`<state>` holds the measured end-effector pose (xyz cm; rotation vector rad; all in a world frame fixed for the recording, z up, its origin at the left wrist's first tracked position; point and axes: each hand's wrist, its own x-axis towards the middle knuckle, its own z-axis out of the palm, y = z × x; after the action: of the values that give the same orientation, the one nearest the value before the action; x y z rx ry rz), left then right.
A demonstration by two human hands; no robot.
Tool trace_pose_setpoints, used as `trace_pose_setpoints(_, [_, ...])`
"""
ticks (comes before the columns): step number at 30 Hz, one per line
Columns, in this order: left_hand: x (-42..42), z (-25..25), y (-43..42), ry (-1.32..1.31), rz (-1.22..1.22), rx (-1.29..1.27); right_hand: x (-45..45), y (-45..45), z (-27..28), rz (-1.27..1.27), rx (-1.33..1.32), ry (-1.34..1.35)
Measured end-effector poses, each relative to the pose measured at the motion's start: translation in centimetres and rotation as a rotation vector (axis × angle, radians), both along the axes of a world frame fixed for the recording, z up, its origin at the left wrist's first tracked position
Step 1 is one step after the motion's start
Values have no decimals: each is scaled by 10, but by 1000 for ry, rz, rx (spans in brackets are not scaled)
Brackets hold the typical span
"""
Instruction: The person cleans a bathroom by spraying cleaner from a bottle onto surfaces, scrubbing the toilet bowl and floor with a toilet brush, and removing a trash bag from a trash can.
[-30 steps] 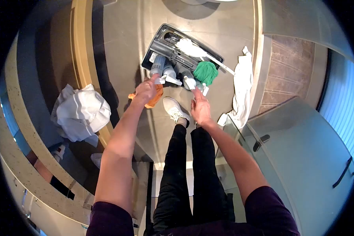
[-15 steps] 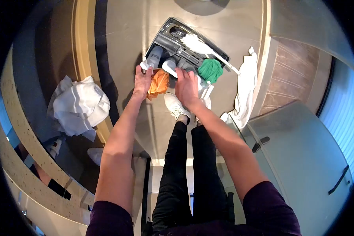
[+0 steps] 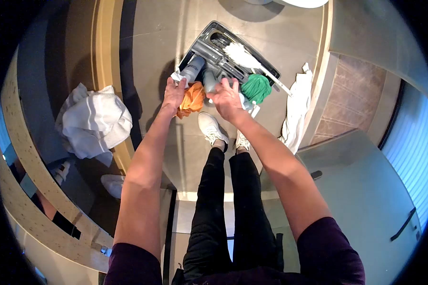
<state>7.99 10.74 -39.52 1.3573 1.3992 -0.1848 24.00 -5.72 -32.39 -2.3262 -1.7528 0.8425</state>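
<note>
A black cleaning caddy [image 3: 271, 66] sits on the floor, holding bottles, a white fluffy duster [image 3: 242, 56] and a green cloth [image 3: 256, 89]. My left hand [image 3: 173, 97] is at its near left corner, thumb and fingers closed around the white head of a grey spray bottle [image 3: 193, 69]. An orange cloth [image 3: 192, 99] hangs right beside that hand. My right hand [image 3: 227, 99] hovers over the caddy's near side, fingers raised and apart, close to a second pale bottle [image 3: 209, 81]. Whether its thumb touches that bottle is unclear. White items beneath this hand are partly hidden.
A crumpled white towel [image 3: 97, 122] lies at the left. Another white cloth [image 3: 297, 107] lies along the right-hand ledge. A glass door [image 3: 356, 175] stands at the lower right. My white shoes [image 3: 208, 124] are just before the caddy.
My right hand has lifted slightly and its fingers have spread. The second bottle's white top no longer shows as before. My left hand stays by the spray bottle; the view has shifted slightly.
</note>
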Motion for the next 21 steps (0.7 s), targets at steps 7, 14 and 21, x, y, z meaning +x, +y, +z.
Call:
trace_pose_setpoints(7, [10, 32, 2, -20, 83, -81, 0, -13, -3, 85, 63, -29])
trace_pose_setpoints(14, [17, 38, -7, -43, 89, -2, -1, -20, 3, -37, 43, -5])
trace_pose_setpoints(21, [6, 21, -11, -183, 404, -209, 5, -18, -18, -269, 112, 55])
